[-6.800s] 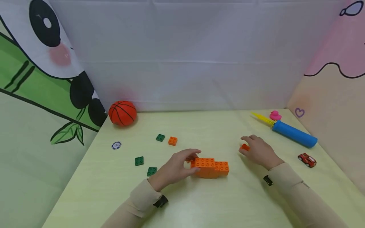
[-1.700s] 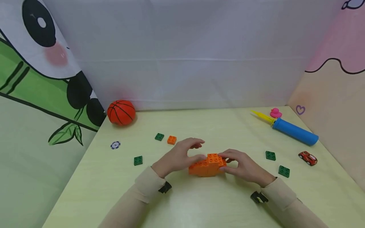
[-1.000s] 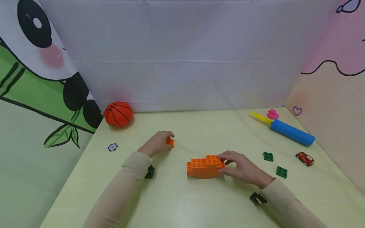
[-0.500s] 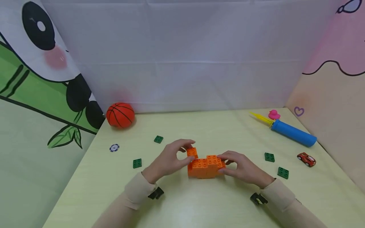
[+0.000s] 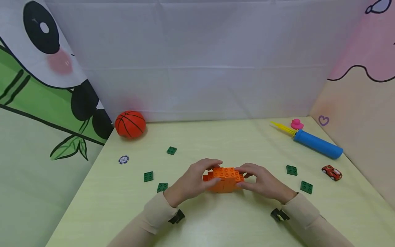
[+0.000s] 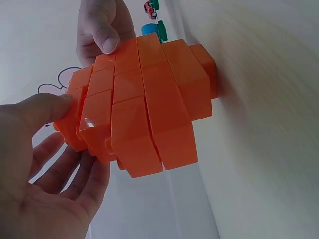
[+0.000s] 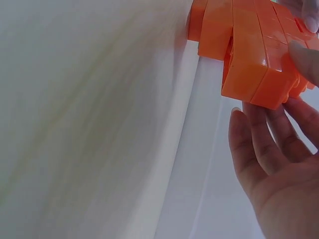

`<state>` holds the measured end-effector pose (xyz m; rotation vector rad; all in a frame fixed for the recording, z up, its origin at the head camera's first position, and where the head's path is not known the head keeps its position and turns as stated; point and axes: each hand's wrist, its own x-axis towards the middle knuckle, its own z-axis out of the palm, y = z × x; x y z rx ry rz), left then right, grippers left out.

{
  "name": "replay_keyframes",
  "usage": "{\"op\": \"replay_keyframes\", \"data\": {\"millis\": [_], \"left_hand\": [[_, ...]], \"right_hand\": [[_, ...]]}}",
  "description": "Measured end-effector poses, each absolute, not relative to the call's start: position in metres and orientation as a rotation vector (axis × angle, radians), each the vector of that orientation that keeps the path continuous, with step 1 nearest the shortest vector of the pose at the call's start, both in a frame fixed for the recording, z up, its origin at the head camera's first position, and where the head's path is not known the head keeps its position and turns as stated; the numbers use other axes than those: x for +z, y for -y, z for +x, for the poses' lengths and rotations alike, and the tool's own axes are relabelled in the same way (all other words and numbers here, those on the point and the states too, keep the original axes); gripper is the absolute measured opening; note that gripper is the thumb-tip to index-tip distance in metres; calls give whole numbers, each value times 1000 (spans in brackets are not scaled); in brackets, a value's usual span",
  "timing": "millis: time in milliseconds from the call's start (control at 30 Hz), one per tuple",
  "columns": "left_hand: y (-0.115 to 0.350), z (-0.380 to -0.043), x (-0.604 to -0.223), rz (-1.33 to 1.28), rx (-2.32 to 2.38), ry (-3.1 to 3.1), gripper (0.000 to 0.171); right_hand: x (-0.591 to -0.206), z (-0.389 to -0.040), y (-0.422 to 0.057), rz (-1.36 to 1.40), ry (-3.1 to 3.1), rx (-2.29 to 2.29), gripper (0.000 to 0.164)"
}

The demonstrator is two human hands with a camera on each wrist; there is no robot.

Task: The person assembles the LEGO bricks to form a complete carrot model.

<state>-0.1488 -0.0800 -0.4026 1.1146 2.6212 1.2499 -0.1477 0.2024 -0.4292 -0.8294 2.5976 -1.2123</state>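
In the middle of the table stands a stepped stack of orange toy building bricks [image 5: 227, 185]. My left hand [image 5: 192, 180] pinches a small orange brick [image 5: 218, 172] at the top of it, thumb on the near side and fingers behind. In the left wrist view the thumb presses the face of that upper brick [image 6: 75, 115]. My right hand [image 5: 262, 180] grips the stack's right end between thumb and fingers. The right wrist view shows the stack's smooth side [image 7: 249, 45] with the right fingers [image 7: 271, 144] behind it. The fingers partly hide both ends.
Green bricks lie left [image 5: 148, 176] and right [image 5: 306, 187] of the hands, several in all. Farther out are a poker chip [image 5: 124, 160], a small basketball [image 5: 130, 124], a blue pump [image 5: 318, 144] with a yellow nozzle, a pink duck [image 5: 297, 124] and a red toy car [image 5: 331, 172].
My left hand picked up the orange brick from the back left and brought it onto the stack's top. The right hand earlier carried another orange brick; lately it stays at the stack's right end.
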Motion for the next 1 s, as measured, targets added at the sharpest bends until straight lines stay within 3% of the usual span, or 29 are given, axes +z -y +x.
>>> {"op": "replay_keyframes", "data": {"millis": [500, 733, 867, 1000], "left_hand": [[78, -149, -397, 1004, 1195, -2613, 51], [82, -149, -396, 1044, 1149, -2644, 61], [106, -150, -394, 988, 973, -2702, 60], [150, -150, -400, 774, 776, -2787, 52]], "right_hand": [[-428, -148, -202, -810, -2595, -1202, 49], [-426, -150, -202, -802, -2609, -1183, 51], [-426, -149, -202, -778, -2602, -1181, 52], [-425, -148, -201, -773, -2593, -1185, 52]]}}
